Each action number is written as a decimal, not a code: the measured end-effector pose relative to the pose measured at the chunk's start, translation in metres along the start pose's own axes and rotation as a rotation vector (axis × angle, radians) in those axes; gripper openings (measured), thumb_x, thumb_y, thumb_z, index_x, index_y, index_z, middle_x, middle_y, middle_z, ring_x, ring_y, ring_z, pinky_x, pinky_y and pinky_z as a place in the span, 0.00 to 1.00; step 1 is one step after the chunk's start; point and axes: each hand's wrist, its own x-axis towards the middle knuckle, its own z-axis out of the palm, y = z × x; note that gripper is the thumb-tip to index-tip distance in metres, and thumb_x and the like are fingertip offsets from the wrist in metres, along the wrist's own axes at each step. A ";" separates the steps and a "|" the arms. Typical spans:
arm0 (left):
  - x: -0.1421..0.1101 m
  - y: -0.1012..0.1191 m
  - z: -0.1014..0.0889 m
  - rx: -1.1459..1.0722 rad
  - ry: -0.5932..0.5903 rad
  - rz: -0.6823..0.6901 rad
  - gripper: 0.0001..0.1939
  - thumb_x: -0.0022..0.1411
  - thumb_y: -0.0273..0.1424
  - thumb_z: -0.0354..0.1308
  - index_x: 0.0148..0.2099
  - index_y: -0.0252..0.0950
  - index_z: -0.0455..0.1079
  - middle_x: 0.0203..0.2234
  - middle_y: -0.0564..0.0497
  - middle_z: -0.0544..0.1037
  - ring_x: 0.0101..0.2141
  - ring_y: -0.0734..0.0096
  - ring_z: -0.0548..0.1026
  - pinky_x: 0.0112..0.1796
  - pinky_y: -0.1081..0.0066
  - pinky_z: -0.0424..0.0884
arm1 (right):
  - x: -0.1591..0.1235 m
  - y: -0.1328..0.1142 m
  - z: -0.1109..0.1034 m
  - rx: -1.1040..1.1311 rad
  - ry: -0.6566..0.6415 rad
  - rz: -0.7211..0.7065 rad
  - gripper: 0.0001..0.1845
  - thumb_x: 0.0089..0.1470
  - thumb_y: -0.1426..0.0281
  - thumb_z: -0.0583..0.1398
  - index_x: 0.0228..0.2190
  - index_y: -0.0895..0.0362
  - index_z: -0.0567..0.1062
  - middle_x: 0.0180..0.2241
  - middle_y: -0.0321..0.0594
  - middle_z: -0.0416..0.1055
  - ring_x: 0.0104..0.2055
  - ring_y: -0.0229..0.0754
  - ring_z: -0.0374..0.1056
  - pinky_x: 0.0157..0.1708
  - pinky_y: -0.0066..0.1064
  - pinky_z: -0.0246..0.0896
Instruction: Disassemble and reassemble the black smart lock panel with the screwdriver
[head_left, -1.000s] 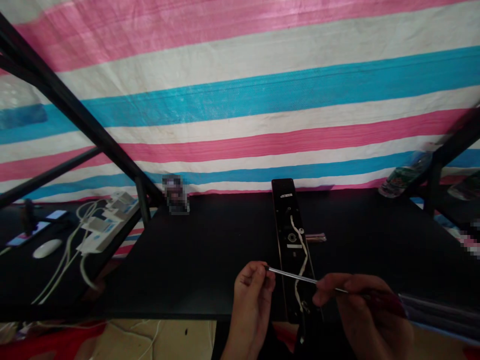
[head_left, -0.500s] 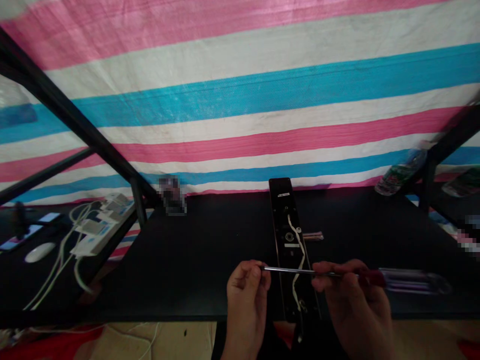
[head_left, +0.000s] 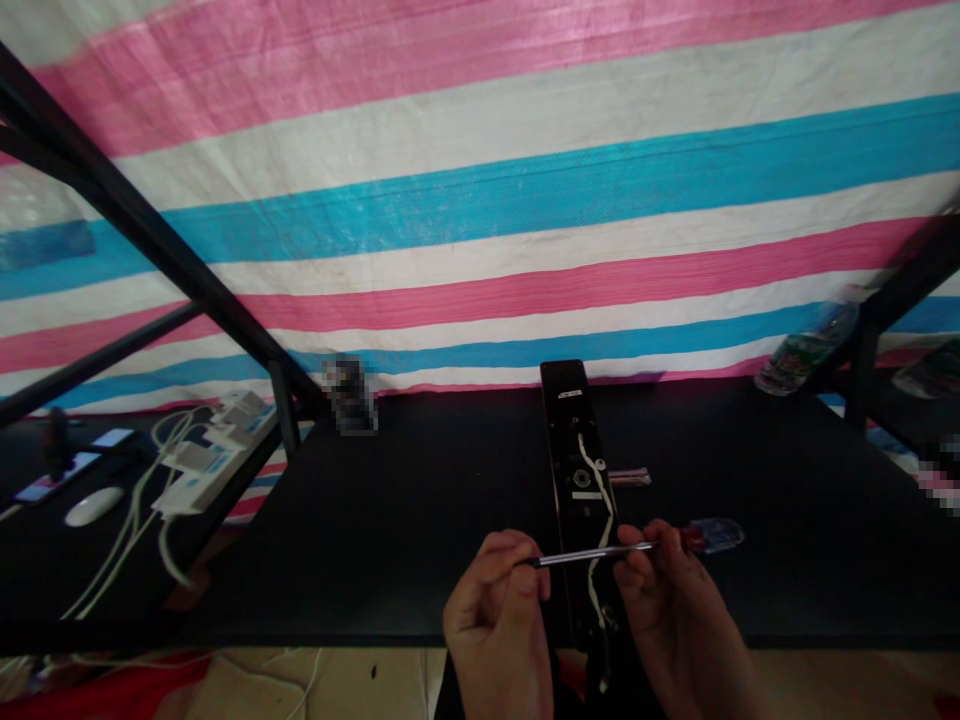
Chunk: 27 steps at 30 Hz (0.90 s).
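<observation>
A screwdriver (head_left: 581, 556) with a metal shaft and a clear handle with a red collar lies almost level between my two hands. My left hand (head_left: 499, 620) pinches its dark tip between thumb and fingers; whether a small part sits there is hidden. Closed on the shaft just short of the handle is my right hand (head_left: 671, 590). Beneath the shaft, a long black panel (head_left: 564, 410) rests on the black table, with a white cable (head_left: 604, 490) running along it and its connector end hanging toward the front edge.
Just right of the panel lies a small thin packet (head_left: 630, 478). A plastic bottle (head_left: 799, 355) leans by the right frame post, and a blurred-out object (head_left: 350, 395) stands back left. On the left table are a power strip (head_left: 202, 470) with cables and a white mouse (head_left: 94, 506).
The screwdriver's handle has swung in from the right and its shaft now tilts slightly up toward the handle. My right hand has come closer to my left, which keeps its pinch at the tip.
</observation>
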 end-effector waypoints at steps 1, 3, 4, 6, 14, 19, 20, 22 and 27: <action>-0.001 -0.001 0.002 -0.006 0.001 -0.004 0.10 0.45 0.38 0.79 0.29 0.43 0.83 0.28 0.52 0.81 0.25 0.77 0.76 0.24 0.79 0.74 | 0.000 -0.001 0.000 0.011 0.007 0.013 0.23 0.30 0.66 0.81 0.30 0.55 0.81 0.31 0.37 0.83 0.25 0.35 0.79 0.31 0.21 0.77; -0.002 -0.003 0.005 -0.028 0.013 -0.022 0.11 0.44 0.38 0.79 0.28 0.43 0.82 0.28 0.52 0.80 0.24 0.77 0.75 0.24 0.79 0.74 | 0.000 -0.002 0.000 0.033 0.014 0.014 0.23 0.29 0.67 0.81 0.29 0.55 0.81 0.30 0.36 0.83 0.25 0.35 0.79 0.30 0.20 0.77; -0.003 -0.005 0.006 -0.039 0.026 -0.040 0.11 0.44 0.38 0.80 0.28 0.43 0.82 0.28 0.52 0.81 0.24 0.77 0.75 0.24 0.79 0.74 | 0.001 -0.002 0.000 0.041 0.013 0.002 0.23 0.29 0.67 0.81 0.30 0.55 0.81 0.30 0.36 0.83 0.25 0.35 0.79 0.31 0.20 0.77; -0.004 -0.009 0.008 -0.054 0.078 -0.090 0.13 0.42 0.38 0.80 0.28 0.42 0.82 0.28 0.52 0.81 0.26 0.77 0.76 0.26 0.78 0.75 | 0.002 -0.003 -0.002 0.043 -0.003 -0.049 0.21 0.32 0.67 0.81 0.30 0.55 0.81 0.31 0.36 0.83 0.27 0.35 0.80 0.32 0.20 0.77; 0.002 -0.013 0.027 -0.199 0.229 -0.504 0.19 0.44 0.32 0.80 0.40 0.35 0.82 0.23 0.55 0.76 0.26 0.78 0.76 0.30 0.79 0.77 | -0.004 -0.010 -0.004 -0.199 -0.307 -0.559 0.07 0.57 0.63 0.70 0.34 0.51 0.79 0.36 0.38 0.84 0.30 0.37 0.81 0.36 0.24 0.78; 0.008 -0.014 0.040 -0.247 0.121 -0.642 0.25 0.37 0.35 0.82 0.39 0.33 0.82 0.22 0.57 0.74 0.24 0.81 0.73 0.27 0.81 0.74 | -0.010 -0.016 -0.003 -0.383 -0.446 -0.850 0.04 0.66 0.64 0.62 0.38 0.51 0.76 0.40 0.39 0.84 0.33 0.41 0.82 0.37 0.30 0.78; 0.009 -0.018 0.039 -0.224 0.087 -0.641 0.25 0.37 0.36 0.82 0.38 0.33 0.82 0.22 0.57 0.74 0.24 0.82 0.72 0.27 0.81 0.73 | -0.008 -0.019 -0.002 -0.411 -0.452 -0.898 0.04 0.66 0.65 0.62 0.39 0.51 0.76 0.40 0.39 0.83 0.33 0.41 0.82 0.37 0.31 0.78; 0.013 -0.028 0.033 -0.138 0.027 -0.592 0.25 0.38 0.40 0.81 0.37 0.32 0.82 0.21 0.56 0.73 0.24 0.82 0.71 0.27 0.81 0.72 | 0.003 -0.027 0.004 -0.461 -0.440 -1.003 0.03 0.67 0.66 0.61 0.39 0.52 0.74 0.41 0.40 0.83 0.36 0.43 0.82 0.38 0.34 0.78; 0.029 -0.070 0.000 0.388 -0.123 -0.250 0.22 0.54 0.47 0.72 0.44 0.36 0.81 0.36 0.46 0.82 0.37 0.66 0.79 0.37 0.71 0.76 | 0.074 -0.066 0.046 -0.560 -0.363 -1.237 0.04 0.66 0.65 0.61 0.39 0.52 0.72 0.38 0.39 0.84 0.32 0.45 0.82 0.36 0.39 0.77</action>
